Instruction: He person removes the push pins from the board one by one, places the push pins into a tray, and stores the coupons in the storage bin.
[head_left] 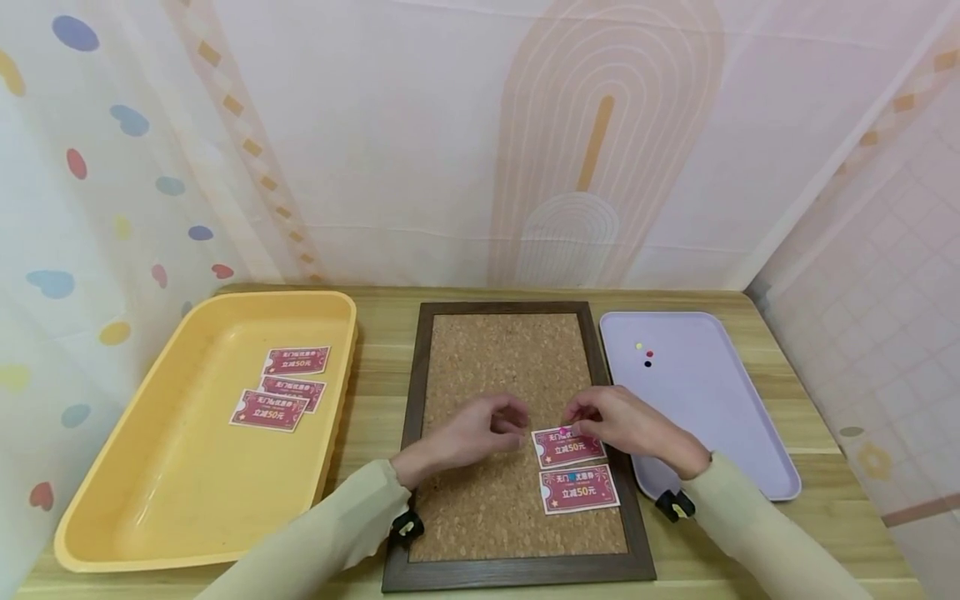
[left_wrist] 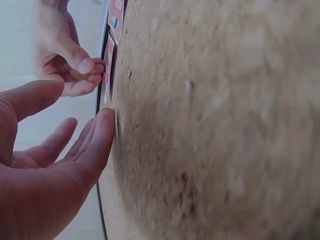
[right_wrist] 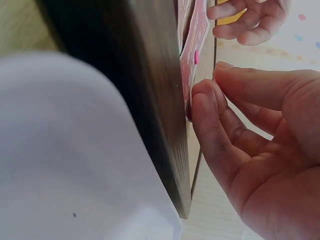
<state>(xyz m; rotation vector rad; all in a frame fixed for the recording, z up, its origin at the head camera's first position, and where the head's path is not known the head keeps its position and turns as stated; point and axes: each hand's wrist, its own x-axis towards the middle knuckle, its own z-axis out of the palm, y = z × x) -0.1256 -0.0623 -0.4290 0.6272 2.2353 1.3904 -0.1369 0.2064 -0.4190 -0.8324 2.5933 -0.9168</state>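
Note:
A corkboard (head_left: 487, 358) in a dark brown frame lies flat on the table. Two red coupons are on its right side, the upper coupon (head_left: 568, 451) just above the lower coupon (head_left: 580, 493). A pink pushpin (right_wrist: 196, 57) stands in the upper one, and a blue pushpin (head_left: 573, 477) in the lower. My right hand (head_left: 626, 423) is at the upper coupon's right end, thumb and fingertips close together, beside the pink pin and apart from it. Over the middle of the cork hovers my left hand (head_left: 480, 429), fingers loosely bent and holding nothing.
On the left, a yellow tray (head_left: 187, 467) contains three more red coupons (head_left: 296, 361). A lilac tray (head_left: 720, 417) on the right, beside the frame, bears a yellow, a red and a black pushpin (head_left: 648, 364). Behind the table hangs a patterned cloth (head_left: 390, 150).

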